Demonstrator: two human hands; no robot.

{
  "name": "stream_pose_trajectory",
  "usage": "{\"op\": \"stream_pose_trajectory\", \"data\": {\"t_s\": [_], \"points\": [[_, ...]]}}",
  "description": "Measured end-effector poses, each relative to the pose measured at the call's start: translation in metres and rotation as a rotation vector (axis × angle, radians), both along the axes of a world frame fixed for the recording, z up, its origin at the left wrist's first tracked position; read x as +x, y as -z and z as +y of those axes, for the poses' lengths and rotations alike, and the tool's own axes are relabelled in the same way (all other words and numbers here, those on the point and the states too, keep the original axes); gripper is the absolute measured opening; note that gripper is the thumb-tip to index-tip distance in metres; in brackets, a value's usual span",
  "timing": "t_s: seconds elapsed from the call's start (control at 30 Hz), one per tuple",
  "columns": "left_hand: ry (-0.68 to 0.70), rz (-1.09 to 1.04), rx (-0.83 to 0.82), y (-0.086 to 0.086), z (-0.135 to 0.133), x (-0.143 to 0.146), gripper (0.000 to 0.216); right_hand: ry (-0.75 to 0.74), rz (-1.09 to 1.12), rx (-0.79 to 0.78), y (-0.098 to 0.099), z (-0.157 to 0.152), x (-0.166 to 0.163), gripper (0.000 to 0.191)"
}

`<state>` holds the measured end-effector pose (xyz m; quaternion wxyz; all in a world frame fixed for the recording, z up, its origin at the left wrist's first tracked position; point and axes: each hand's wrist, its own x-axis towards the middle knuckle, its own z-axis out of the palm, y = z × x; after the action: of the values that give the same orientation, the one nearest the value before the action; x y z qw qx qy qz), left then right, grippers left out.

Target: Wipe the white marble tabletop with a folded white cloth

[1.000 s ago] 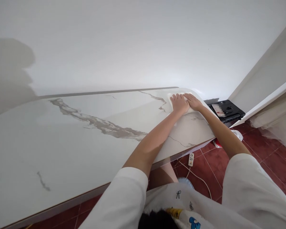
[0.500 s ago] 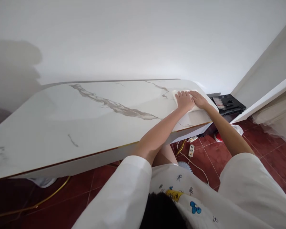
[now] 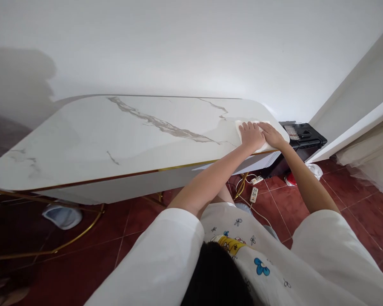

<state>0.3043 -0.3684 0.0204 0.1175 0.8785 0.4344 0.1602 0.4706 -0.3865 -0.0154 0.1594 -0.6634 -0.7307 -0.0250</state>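
Observation:
A white marble-patterned tabletop [image 3: 130, 131] with grey veins and a gold edge stretches across the view. At its right end lies a white cloth [image 3: 242, 126]. My left hand [image 3: 252, 135] and my right hand [image 3: 272, 134] lie side by side, flat on the cloth, fingers stretched out and pressing it onto the table near the front right corner. Most of the cloth is hidden under the hands.
A white wall runs behind the table. A black case [image 3: 303, 135] stands beyond the right end, beside a slanted white panel [image 3: 354, 136]. On the red tiled floor lie a power strip [image 3: 253, 194] with cable, a red-and-white object [image 3: 306, 174] and a slipper [image 3: 63, 215].
Both hands have slid the cloth toward the front right corner of the table. The view has pulled back, so the table's front edge, gold legs and floor now show.

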Motion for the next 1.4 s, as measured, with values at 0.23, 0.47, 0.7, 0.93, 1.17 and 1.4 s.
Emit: {"op": "stream_pose_trajectory", "data": {"t_s": [0.23,0.47,0.7,0.93,1.17,1.4], "points": [[-0.019,-0.013,0.006,0.003,-0.027,-0.006,0.055,0.015,0.014,0.020,0.003,-0.022,-0.006,0.057],[-0.040,-0.003,0.015,0.000,-0.036,-0.003,0.058,-0.006,0.032,0.034,0.002,-0.028,-0.002,0.057],[-0.018,0.003,-0.005,0.003,-0.040,0.022,0.062,0.031,0.073,0.009,-0.003,-0.040,0.017,0.059],[0.045,-0.015,-0.062,0.000,-0.017,0.032,0.060,0.030,0.029,-0.009,-0.003,-0.025,0.033,0.056],[0.042,0.019,-0.063,-0.002,0.038,0.041,0.059,0.148,0.071,-0.035,-0.004,0.031,0.038,0.055],[0.020,0.055,-0.059,-0.006,0.101,0.044,0.055,0.226,0.132,-0.028,-0.006,0.095,0.033,0.053]]}}
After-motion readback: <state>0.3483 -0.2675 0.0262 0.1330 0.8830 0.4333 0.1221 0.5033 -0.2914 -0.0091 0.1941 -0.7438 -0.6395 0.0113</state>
